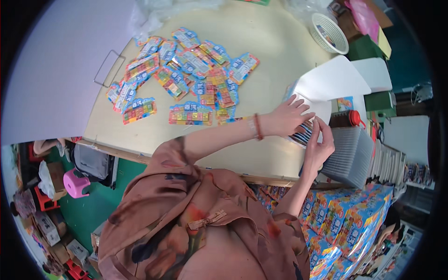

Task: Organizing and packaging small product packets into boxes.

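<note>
At the right side of the table stands an open cardboard box with white inner flaps. A row of thin packs stands packed inside it, their edges upward. Across the box's opening lies my left hand, fingers spread over the packs and the white cardboard. My right hand is at the box's near right edge, its fingers bent and closed on the cardboard there; the fingertips are partly hidden. To the left, several colourful blister packs of small candy-like cubes lie scattered in a loose heap.
A white basket sits at the far right. Beside the box are a dark bottle with a red cap and a stack of clear plastic trays. Blue printed boxes are piled below the table edge. A pink stool stands on the green floor.
</note>
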Available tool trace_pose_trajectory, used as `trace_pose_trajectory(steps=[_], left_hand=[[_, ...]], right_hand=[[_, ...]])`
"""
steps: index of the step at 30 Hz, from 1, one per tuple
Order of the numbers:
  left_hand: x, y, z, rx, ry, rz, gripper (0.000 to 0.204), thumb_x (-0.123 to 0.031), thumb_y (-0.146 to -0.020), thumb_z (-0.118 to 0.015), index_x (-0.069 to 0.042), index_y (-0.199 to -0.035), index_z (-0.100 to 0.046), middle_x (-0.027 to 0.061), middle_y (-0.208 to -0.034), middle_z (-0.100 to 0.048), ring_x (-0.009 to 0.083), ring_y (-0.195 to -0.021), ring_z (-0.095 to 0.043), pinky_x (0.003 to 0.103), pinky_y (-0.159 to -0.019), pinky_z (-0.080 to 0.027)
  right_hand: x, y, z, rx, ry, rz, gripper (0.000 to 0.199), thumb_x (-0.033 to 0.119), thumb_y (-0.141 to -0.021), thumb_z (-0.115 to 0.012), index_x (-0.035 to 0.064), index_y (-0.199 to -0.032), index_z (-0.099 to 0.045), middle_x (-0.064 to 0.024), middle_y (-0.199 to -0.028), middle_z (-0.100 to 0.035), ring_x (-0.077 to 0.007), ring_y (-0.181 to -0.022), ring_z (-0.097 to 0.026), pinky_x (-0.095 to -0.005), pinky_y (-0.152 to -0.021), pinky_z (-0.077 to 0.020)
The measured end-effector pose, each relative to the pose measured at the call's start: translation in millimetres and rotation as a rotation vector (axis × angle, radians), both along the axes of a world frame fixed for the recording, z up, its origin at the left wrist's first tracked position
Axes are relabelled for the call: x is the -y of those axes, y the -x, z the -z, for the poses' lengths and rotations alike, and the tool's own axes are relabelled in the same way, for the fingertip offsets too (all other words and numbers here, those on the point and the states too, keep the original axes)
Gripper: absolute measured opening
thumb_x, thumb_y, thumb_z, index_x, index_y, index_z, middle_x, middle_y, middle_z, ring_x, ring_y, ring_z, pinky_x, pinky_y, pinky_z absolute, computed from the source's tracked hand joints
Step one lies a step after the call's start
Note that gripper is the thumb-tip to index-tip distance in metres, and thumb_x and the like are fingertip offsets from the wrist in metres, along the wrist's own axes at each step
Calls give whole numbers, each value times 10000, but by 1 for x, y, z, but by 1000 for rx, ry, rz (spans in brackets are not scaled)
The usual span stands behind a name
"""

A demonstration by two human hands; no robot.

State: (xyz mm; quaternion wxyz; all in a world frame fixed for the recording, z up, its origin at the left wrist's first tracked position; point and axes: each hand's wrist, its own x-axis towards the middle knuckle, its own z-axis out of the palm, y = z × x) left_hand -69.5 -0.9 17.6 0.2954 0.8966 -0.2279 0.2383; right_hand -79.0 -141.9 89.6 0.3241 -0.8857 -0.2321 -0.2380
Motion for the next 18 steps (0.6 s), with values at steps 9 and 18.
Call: trace_pose_trajectory(steps=[9,18], left_hand=[[-218,168,87,-246,600,-1005,311,-91,-833,-625,-50,-1134,-559,158,-1151,-535,335,-1113,-492,419,-938,-408],[-343,145,66,-629,-205,-477,835,-237,-621,-826,-164,-1353,-431,79,-1310,-453,291,-1289,-370,426,-1085,-290]], right_hand=[[-136,-2,114,-650,9,-329,474,298,-830,-685,-23,-1155,-556,-174,-1055,-631,-265,-984,-602,-378,-850,-474],[-224,-15,128,-747,516,-176,1018,501,-579,-838,-53,-1275,-343,-250,-1177,-500,-387,-1130,-485,-485,-929,-413]])
